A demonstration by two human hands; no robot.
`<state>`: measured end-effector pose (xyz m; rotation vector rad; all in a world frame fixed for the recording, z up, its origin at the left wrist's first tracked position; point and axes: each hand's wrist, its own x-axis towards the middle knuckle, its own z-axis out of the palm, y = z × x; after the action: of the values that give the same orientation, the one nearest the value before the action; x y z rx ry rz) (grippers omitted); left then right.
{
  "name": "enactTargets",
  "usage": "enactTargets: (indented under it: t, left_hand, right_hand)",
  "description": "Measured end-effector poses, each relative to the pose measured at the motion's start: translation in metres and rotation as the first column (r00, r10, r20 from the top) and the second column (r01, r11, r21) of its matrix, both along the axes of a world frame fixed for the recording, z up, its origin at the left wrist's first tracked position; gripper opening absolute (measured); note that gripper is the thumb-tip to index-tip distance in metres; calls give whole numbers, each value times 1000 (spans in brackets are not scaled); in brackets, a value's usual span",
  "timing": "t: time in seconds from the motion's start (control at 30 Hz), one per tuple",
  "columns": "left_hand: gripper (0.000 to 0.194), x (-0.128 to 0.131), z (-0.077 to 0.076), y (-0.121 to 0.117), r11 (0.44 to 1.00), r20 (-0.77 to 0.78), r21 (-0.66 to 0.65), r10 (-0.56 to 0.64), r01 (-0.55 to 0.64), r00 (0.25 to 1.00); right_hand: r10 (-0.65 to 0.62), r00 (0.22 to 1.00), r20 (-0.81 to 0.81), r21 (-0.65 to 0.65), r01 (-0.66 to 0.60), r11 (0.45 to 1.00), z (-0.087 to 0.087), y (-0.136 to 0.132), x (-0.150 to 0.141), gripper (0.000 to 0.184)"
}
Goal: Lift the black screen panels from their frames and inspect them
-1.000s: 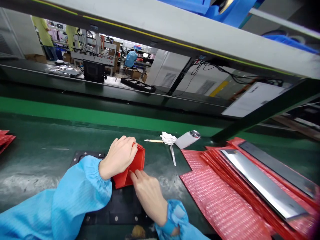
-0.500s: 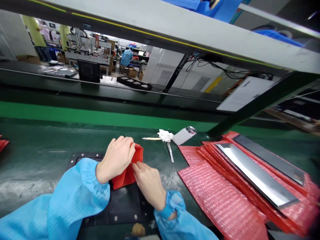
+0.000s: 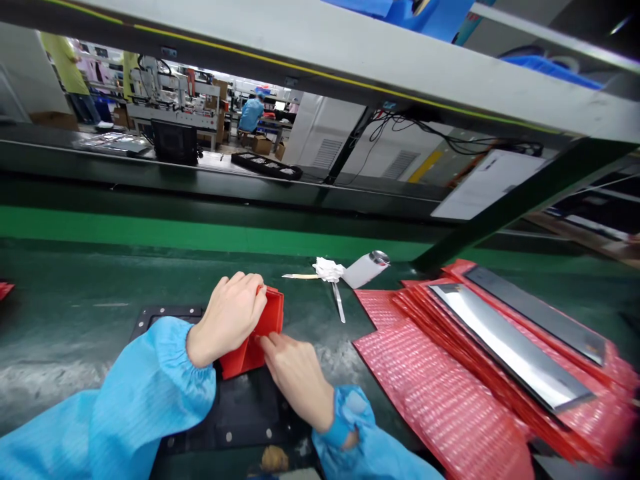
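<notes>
A small red plastic bin point(image 3: 273, 311) is tipped on its side above a black flat plate with metal studs point(image 3: 240, 417). My left hand point(image 3: 231, 313) is wrapped over its far left edge and grips it. My right hand point(image 3: 295, 373) reaches into the bin's open side, with thumb and fingers pinched together near the inner wall. Whatever those fingertips hold is too small or hidden to make out. Part of the black plate lies under my left sleeve and the bin.
Red bubble-wrap pouches point(image 3: 430, 393) are piled on the right, with a glossy dark panel point(image 3: 515, 347) on top. Behind the bin lie a crumpled white wipe point(image 3: 329, 269), metal tweezers point(image 3: 339, 303) and a tilted white bottle point(image 3: 367, 269). A slanted green post point(image 3: 500, 207) rises at right.
The view has shifted slightly, so the scene slides left and up. My left hand keeps its grip on the bin, while my right fingers shift slightly inside it.
</notes>
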<state>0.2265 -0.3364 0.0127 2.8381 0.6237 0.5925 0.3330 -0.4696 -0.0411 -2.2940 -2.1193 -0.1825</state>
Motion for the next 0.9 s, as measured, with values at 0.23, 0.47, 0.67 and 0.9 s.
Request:
enactTargets:
  t: [0.23, 0.47, 0.67, 0.9]
  left_hand:
    - [25, 0, 1, -1, 1000, -3, -18, 12, -12, 1000]
    - [26, -1, 2, 0, 1000, -2, -16, 1, -1, 1000]
    - [26, 0, 0, 0, 1000, -6, 5, 11, -11, 1000]
    - [25, -2, 2, -1, 1000, 6, -6, 13, -13, 1000]
  right_hand:
    - [-10, 1000, -9, 10, 10, 1000, 0, -1, 1, 13]
    - [-53, 999, 8, 46, 52, 998, -4, 0, 3, 12]
    - [-20, 1000, 19, 34, 19, 999, -8, -2, 1, 13]
    - [-18, 999, 51, 47, 15, 999, -12, -2, 2, 13]
